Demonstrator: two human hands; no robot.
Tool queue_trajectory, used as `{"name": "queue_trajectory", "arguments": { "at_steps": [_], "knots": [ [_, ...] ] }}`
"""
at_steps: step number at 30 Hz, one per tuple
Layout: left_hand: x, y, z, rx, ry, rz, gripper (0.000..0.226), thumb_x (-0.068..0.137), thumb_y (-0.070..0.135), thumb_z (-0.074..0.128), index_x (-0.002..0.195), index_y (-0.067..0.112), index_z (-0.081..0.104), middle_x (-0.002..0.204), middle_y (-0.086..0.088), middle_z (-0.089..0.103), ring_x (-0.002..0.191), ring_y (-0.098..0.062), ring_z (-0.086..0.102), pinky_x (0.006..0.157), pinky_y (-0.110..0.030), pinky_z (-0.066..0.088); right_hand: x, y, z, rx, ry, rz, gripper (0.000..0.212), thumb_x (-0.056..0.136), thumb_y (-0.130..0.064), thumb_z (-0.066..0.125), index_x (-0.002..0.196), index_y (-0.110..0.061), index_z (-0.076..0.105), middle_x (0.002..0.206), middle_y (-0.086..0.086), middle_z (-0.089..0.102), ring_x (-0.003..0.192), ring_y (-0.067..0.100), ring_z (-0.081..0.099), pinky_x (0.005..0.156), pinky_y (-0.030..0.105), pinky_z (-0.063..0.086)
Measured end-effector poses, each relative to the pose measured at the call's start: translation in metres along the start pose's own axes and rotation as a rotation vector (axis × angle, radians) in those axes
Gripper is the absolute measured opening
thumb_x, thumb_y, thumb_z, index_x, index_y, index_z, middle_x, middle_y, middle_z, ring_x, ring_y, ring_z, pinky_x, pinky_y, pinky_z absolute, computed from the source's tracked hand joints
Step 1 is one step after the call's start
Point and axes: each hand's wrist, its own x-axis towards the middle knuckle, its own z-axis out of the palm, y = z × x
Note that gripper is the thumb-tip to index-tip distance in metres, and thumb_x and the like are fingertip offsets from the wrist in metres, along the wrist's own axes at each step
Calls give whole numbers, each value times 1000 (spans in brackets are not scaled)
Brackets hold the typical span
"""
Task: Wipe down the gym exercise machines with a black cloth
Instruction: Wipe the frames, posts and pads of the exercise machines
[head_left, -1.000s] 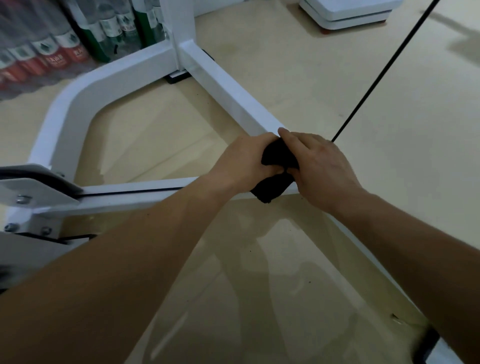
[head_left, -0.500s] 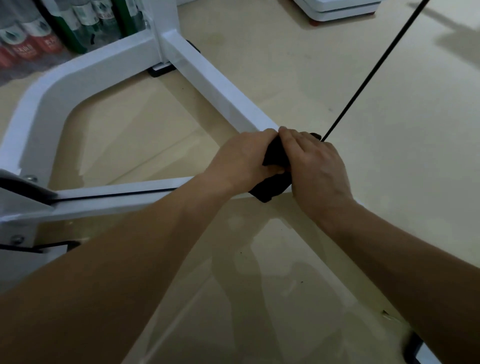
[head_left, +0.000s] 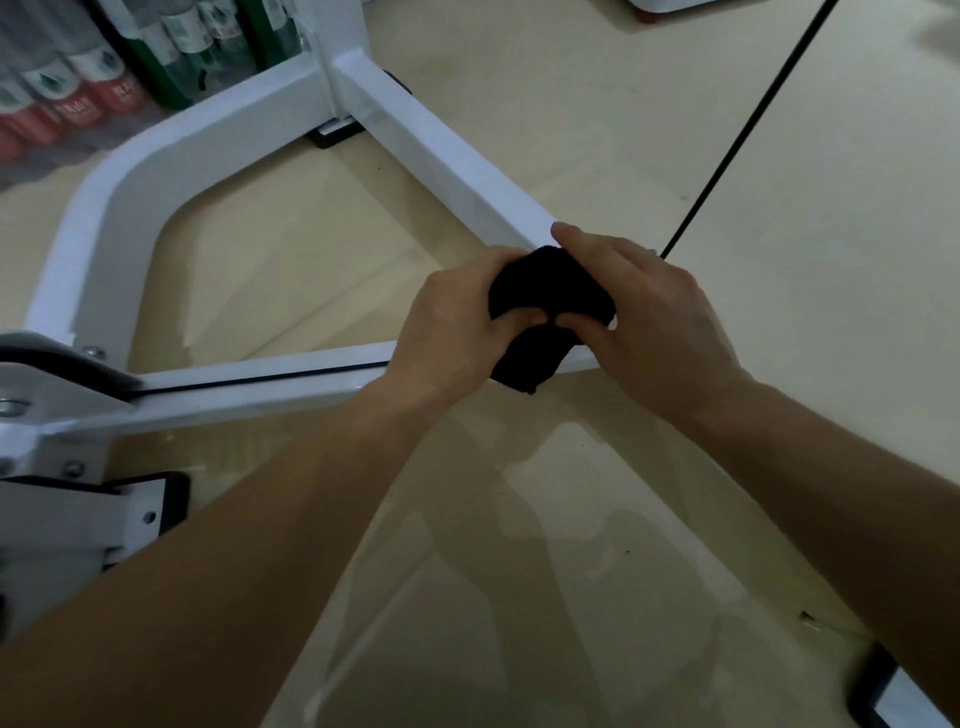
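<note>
Both hands clutch my black cloth (head_left: 550, 296) at frame centre: left hand (head_left: 452, 325) and right hand (head_left: 660, 317) pinch it over the white machine frame (head_left: 447, 156), seemingly touching the bar. Bottles (head_left: 104, 78) stand upper left.

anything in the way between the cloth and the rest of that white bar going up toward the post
Nothing visible. The left hand and right hand hold the cloth on the white bar, whose top is bare up to the post. The black cable comes down beside it, not across it.
</note>
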Motion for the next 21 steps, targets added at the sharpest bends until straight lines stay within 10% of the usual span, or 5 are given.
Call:
{"name": "queue_trajectory", "arguments": {
  "at_steps": [5,21],
  "knots": [
    [-7,-8,-1,-20,-44,-97,41,81,31,77,119,33,60,95,20,66,90,-2,63,76,-16,49,-24,-20,18,-63,225,236,23,79,-26,74,99,-20,63,96,-4,61,88,19,53,75,33,44],
    [-12,20,10,-197,-17,-11,40,85,37,63,123,31,52,112,13,62,100,-7,62,85,-31,53,-54,-26,28,305,67,364,48,87,-18,45,133,-23,56,107,-8,58,86,11,56,77,39,53]
  ]
}}
